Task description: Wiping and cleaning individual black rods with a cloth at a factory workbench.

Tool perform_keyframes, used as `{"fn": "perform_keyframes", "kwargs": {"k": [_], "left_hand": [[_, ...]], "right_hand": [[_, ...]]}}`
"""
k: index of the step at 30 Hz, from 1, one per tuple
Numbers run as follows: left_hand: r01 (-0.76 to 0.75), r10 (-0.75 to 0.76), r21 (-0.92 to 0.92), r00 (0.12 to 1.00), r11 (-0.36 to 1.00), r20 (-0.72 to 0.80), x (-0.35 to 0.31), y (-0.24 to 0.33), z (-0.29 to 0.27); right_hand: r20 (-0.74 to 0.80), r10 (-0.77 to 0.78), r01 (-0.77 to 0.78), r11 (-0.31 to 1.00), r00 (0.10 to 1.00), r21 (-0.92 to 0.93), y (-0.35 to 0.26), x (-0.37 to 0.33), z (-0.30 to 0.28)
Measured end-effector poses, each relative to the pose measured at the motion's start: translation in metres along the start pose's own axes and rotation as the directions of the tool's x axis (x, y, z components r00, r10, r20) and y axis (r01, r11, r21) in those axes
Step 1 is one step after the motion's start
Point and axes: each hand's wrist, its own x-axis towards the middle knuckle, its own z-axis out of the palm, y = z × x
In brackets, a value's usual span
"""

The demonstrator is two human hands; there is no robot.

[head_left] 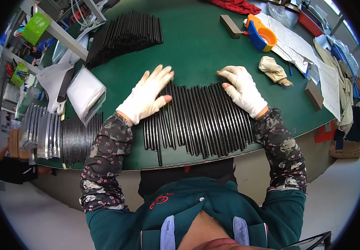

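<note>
A row of thin black rods (200, 121) lies side by side on the green table in front of me, their near ends uneven. One rod near the left end juts out past the others toward me. My left hand (146, 95), in a white glove with bare fingertips, rests flat with fingers stretched over the far left corner of the row. At the far right corner lies my right hand (245, 89), gloved the same way, its fingers slightly bent and apart against the outer rods. Neither hand grips anything.
A big stack of black rods (125, 35) stands far left. Nearer are clear plastic bags (86, 91) and another rod row (82, 137) beside bagged bundles (48, 135). At right lie a tape dispenser (261, 35), a crumpled glove (273, 70), grey blocks (314, 95) and papers (330, 89).
</note>
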Motion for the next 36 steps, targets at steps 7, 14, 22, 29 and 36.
{"fn": "perform_keyframes", "kwargs": {"k": [7, 14, 22, 29, 36], "left_hand": [[0.174, -0.164, 0.076, 0.979, 0.982, -0.122, -0.016, 0.031, 0.014], [0.247, -0.253, -0.056, 0.954, 0.967, -0.163, -0.035, 0.052, 0.008], [0.138, -0.137, -0.008, 0.989, 0.99, 0.05, -0.052, 0.071, 0.01], [0.127, -0.126, -0.043, 0.992, 0.991, 0.022, -0.048, 0.071, 0.013], [0.156, -0.15, -0.073, 0.986, 0.985, 0.074, -0.046, 0.076, 0.007]], "right_hand": [[0.023, -0.017, 0.019, 0.996, 1.0, -0.091, -0.005, 0.009, -0.003], [0.079, 0.112, -0.112, 0.994, 0.991, -0.004, -0.002, 0.005, -0.003], [0.197, -0.011, 0.02, 0.999, 0.98, -0.044, -0.025, 0.129, 0.018], [0.234, 0.242, -0.257, 0.966, 0.942, 0.035, -0.054, 0.257, 0.104], [0.187, 0.613, -0.569, 0.786, 0.768, -0.242, -0.072, 0.315, 0.161]]}}
